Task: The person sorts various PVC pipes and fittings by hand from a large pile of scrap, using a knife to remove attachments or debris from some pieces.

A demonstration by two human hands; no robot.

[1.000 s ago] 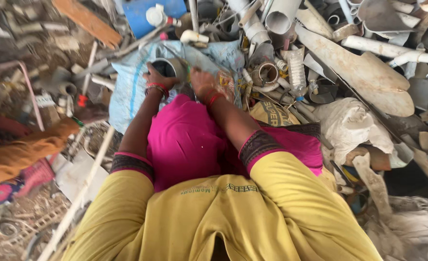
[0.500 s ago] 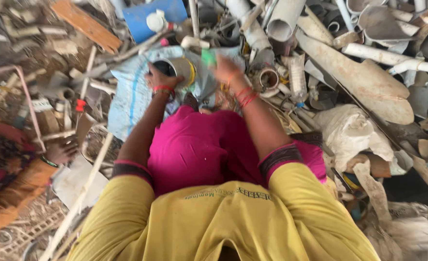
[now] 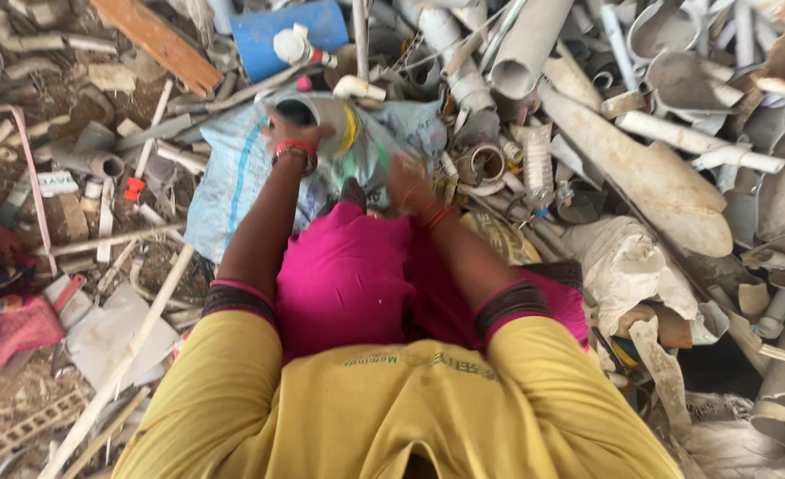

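The ground was bare dirt, nearly buried under scrap in bright, even daylight. Grey and white pipes lay heaped across the top and right, some whole, some split into curved shards. A blue drum lay at the top edge, with an orange plank slanting to its left. A long pale shard stretched across the right side, and a crumpled white sack sat below it. At the left lay thin rods, flat white pieces and red cloth. A brick-like grid showed in the lower left corner.
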